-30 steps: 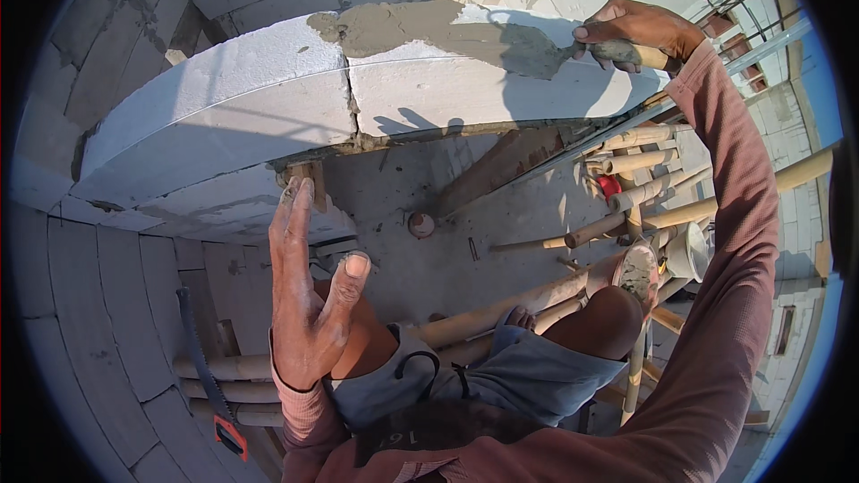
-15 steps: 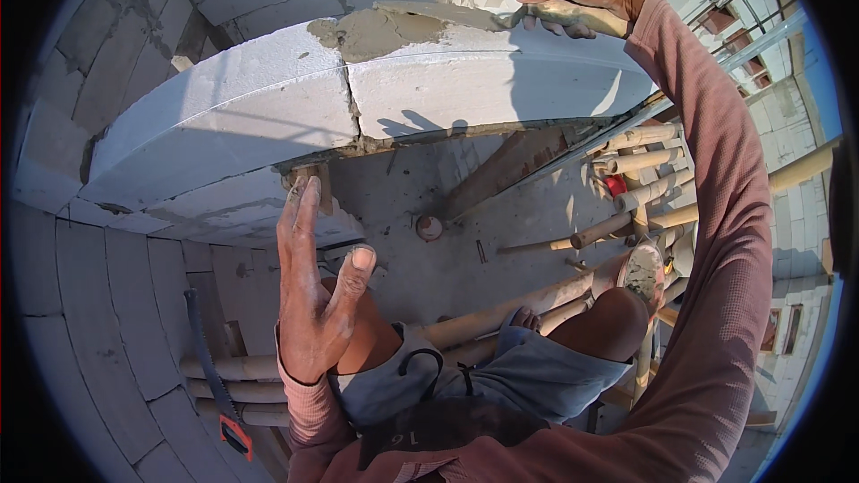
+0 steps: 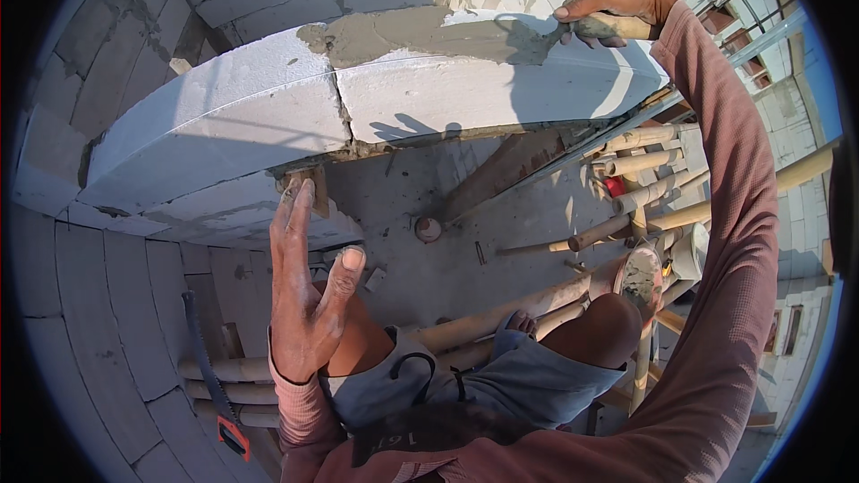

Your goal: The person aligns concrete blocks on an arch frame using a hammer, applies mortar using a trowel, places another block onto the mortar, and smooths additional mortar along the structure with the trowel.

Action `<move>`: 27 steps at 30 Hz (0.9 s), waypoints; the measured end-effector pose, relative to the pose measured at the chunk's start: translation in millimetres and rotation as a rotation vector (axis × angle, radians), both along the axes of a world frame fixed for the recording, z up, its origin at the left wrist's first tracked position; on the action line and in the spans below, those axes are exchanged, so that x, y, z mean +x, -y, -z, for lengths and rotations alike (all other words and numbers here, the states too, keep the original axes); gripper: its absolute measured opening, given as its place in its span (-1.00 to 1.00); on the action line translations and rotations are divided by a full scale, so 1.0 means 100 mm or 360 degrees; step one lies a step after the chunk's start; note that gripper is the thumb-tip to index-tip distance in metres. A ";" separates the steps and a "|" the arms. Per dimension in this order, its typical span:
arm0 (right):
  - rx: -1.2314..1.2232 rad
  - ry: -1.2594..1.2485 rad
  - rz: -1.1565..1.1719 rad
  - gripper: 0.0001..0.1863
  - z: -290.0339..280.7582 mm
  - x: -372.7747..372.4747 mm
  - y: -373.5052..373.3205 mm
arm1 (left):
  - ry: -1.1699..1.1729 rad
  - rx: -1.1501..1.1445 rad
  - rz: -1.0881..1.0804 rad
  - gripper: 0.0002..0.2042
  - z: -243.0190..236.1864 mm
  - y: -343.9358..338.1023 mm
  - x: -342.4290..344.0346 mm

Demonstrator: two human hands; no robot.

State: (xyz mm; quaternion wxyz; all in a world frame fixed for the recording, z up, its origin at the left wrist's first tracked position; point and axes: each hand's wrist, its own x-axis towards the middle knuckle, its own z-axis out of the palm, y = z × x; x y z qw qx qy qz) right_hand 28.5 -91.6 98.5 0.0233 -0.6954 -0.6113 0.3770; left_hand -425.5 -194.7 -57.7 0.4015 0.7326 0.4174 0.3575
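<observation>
At the top right, my right hand (image 3: 617, 2) is closed around the pale handle of a trowel (image 3: 632, 28). Its blade lies low against the top of a white wall block (image 3: 474, 88), largely hidden by grey mortar and shadow. A layer of wet mortar (image 3: 389, 36) covers much of that block's top, from the joint with the left-hand block (image 3: 224, 116) to the trowel. My left hand (image 3: 306, 300) is raised in front of the wall, holding nothing, thumb apart from its straight fingers.
A thin line runs along the blocks' upper edge. Bamboo poles (image 3: 528, 300) cross below me, beside a mortar-smeared bucket (image 3: 624, 270). At lower left, a handsaw (image 3: 208, 362) with a red handle hangs by more poles. Far below lies a grey floor (image 3: 416, 282).
My right hand has drawn the trowel to the right and slightly nearer. The mortar now stretches further right along the block's top. My left hand has shifted slightly left, still open.
</observation>
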 end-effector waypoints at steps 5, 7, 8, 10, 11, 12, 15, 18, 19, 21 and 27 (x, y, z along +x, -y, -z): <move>0.0140 -0.0275 0.0091 -0.46 0.12 0.09 0.03 | -0.0356 0.0755 -0.0099 -0.42 -0.31 -0.51 0.13; 0.0212 -0.0335 0.0160 -0.46 0.10 0.17 0.26 | -0.0445 0.0965 -0.0179 -0.47 -0.35 -0.92 0.17; 0.0302 -0.0568 0.0215 -0.50 0.12 0.22 0.39 | -0.0713 0.1256 -0.0225 -0.52 -0.32 -1.13 0.17; 0.0424 -0.0992 0.0375 -0.54 0.27 0.10 0.73 | -0.0986 0.1535 -0.0271 -0.58 -0.26 -1.43 0.18; 0.0466 -0.1181 0.0475 -0.54 0.36 -0.04 0.99 | -0.1048 0.1576 -0.0201 -0.65 -0.25 -1.52 0.17; 0.0349 -0.1278 0.0532 -0.54 0.46 -0.08 1.24 | -0.1098 0.1608 -0.0119 -0.71 -0.22 -1.59 0.20; 0.0022 -0.1206 0.0582 -0.54 0.78 -0.33 1.77 | -0.1151 0.1658 -0.0035 -0.79 -0.25 -1.72 0.25; -0.0011 -0.0860 0.0632 -0.52 1.10 -0.71 1.88 | -0.1115 0.1710 -0.0031 -0.85 -0.25 -1.76 0.25; 0.0011 -0.0957 0.0666 -0.53 1.14 -0.86 1.85 | -0.1115 0.1708 -0.0025 -0.85 -0.26 -1.75 0.24; 0.0026 -0.1051 0.0710 -0.53 1.16 -1.08 1.76 | -0.0961 0.1711 -0.0086 -0.86 -0.25 -1.74 0.22; 0.0351 -0.0882 0.0568 -0.43 1.18 -1.43 1.32 | -0.0925 0.1795 -0.0143 -0.89 -0.29 -1.69 0.29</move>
